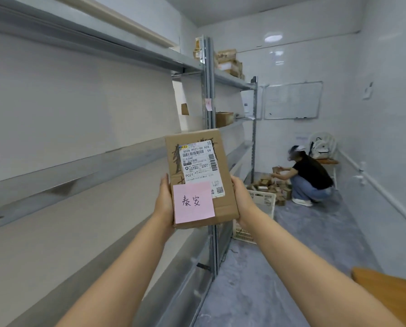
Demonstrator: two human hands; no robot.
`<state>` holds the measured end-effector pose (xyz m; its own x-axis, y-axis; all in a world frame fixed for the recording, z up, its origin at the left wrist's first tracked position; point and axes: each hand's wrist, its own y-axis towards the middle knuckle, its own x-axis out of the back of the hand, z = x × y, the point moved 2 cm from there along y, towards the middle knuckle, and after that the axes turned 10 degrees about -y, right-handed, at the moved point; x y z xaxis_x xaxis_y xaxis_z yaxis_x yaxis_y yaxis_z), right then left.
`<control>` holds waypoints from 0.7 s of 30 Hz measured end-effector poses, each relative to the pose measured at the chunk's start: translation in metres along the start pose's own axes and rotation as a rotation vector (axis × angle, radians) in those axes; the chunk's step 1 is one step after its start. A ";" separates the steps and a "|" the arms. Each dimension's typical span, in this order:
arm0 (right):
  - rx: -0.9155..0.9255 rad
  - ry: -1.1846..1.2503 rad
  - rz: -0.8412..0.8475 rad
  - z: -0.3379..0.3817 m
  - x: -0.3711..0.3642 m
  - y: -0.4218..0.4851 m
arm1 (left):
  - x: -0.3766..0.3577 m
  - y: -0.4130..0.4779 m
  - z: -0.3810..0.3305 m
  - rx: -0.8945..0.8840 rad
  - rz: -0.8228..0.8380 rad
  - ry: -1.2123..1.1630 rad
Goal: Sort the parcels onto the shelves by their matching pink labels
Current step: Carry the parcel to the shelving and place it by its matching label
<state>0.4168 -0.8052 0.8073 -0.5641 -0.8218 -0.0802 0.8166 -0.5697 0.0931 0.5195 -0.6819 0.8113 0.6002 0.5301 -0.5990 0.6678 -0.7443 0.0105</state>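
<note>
I hold a flat brown cardboard parcel (197, 161) upright in front of me with both hands. It carries a white shipping label and a pink sticky note (193, 202) with handwritten characters at its lower left. My left hand (164, 204) grips its left edge and my right hand (242, 199) grips its right edge. Grey metal shelves (79, 171) run along the left wall. A small pink label (208, 104) hangs on the upright post farther back, too small to read.
Several cardboard boxes (229, 63) sit on the far shelves. A person (311, 174) crouches at the back over a pile of small parcels (274, 186) beside a white crate (258, 208). A wooden tabletop corner (391, 293) juts in at lower right. The grey floor aisle runs ahead.
</note>
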 end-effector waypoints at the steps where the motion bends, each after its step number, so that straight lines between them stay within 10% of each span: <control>1: -0.015 -0.009 -0.021 -0.003 0.011 0.000 | -0.008 0.001 0.007 0.010 0.032 0.003; 21: -0.035 0.292 -0.244 -0.028 0.201 0.069 | -0.128 0.114 0.111 -0.022 0.018 0.110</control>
<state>0.3631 -1.0095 0.7700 -0.6881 -0.6210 -0.3754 0.6691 -0.7431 0.0027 0.4701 -0.8800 0.8010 0.6563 0.5591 -0.5066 0.6653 -0.7455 0.0393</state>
